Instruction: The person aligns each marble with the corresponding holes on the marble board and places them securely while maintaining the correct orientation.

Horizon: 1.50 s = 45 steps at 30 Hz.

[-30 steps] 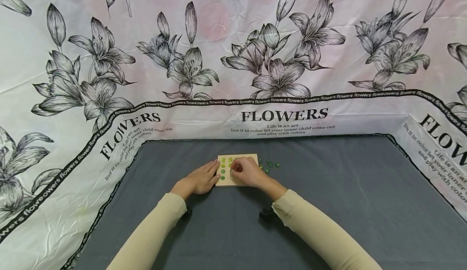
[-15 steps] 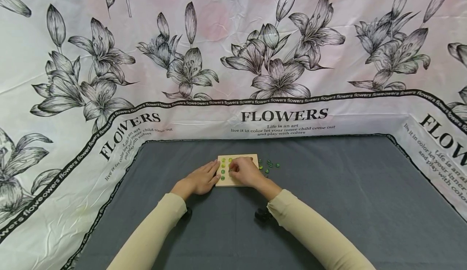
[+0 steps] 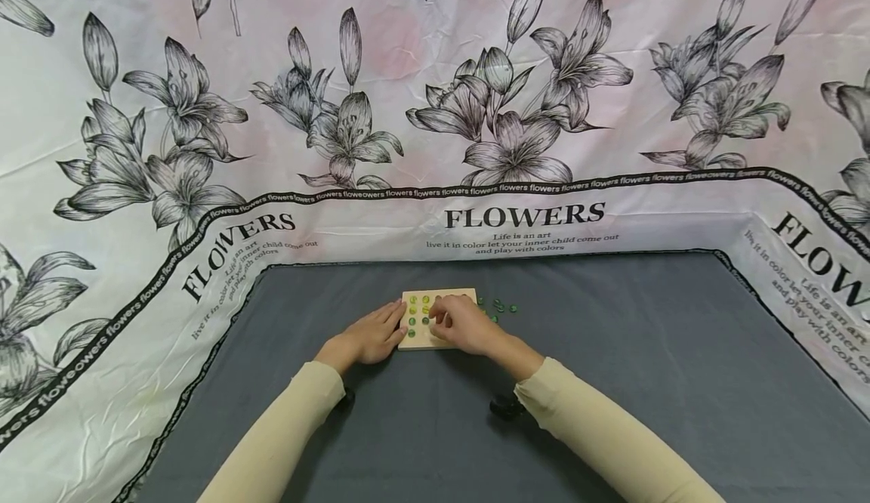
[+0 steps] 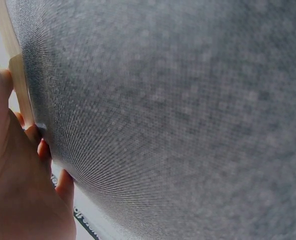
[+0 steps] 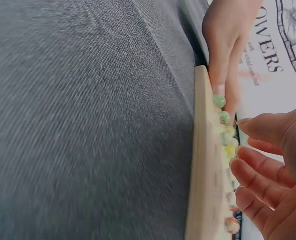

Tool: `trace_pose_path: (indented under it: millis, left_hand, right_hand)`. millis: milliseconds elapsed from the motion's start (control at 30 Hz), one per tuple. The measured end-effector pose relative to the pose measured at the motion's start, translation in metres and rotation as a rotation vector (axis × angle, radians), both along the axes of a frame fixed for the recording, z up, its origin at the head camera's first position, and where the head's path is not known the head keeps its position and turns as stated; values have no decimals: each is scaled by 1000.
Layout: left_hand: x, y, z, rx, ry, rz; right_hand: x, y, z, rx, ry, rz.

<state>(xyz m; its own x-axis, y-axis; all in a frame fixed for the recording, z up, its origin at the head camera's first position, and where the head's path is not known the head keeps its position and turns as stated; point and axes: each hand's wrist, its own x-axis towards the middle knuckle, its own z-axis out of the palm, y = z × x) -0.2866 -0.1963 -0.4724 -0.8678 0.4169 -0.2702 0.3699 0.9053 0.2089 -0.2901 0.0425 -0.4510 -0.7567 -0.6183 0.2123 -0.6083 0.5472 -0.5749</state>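
Note:
A pale wooden board [image 3: 424, 343] lies on the grey cloth, with green and yellow marbles seated in its left columns. My left hand [image 3: 370, 334] rests along the board's left edge, fingers extended. Over the board's right part is my right hand [image 3: 467, 326], hiding much of that side. In the right wrist view, the thumb and fingers of my right hand [image 5: 283, 170] stand apart near a row of marbles [image 5: 225, 118], and I see nothing held. A green marble [image 3: 425, 321] sits just left of the right fingertips. The left wrist view shows my left hand [image 4: 23, 185] against the board's edge [image 4: 20, 85].
Several loose green marbles [image 3: 513, 308] lie on the cloth just right of the board. Behind the grey surface [image 3: 646, 352] rises a white flower-printed cloth [image 3: 381, 223]. Black devices, one of them a wrist camera [image 3: 506, 406], sit under the sleeves.
My right hand pinched over the board's second column earlier; now its fingers have parted and drawn back right. A green marble in that column has come into view. The left hand stays put.

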Motion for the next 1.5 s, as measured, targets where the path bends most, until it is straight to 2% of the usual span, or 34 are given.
trace_pose_path:
  millis: [333,800,1067,1233,1500]
  left_hand:
    - [3,-1,-2,31,8,-7]
    - [1,-1,-1,35,27,-1]
    - [2,0,-2,26,20,6]
    - [2,0,-2,21,18,1]
    - [2,0,0,17,14,3]
  right_hand:
    - [12,29,18,8,5,28]
    - [12,75,27,10,44,-32]
    - [9,98,26,26,78,-49]
    - [5,110,23,50,59,-81]
    - [-3,124,16,61,76,-88]
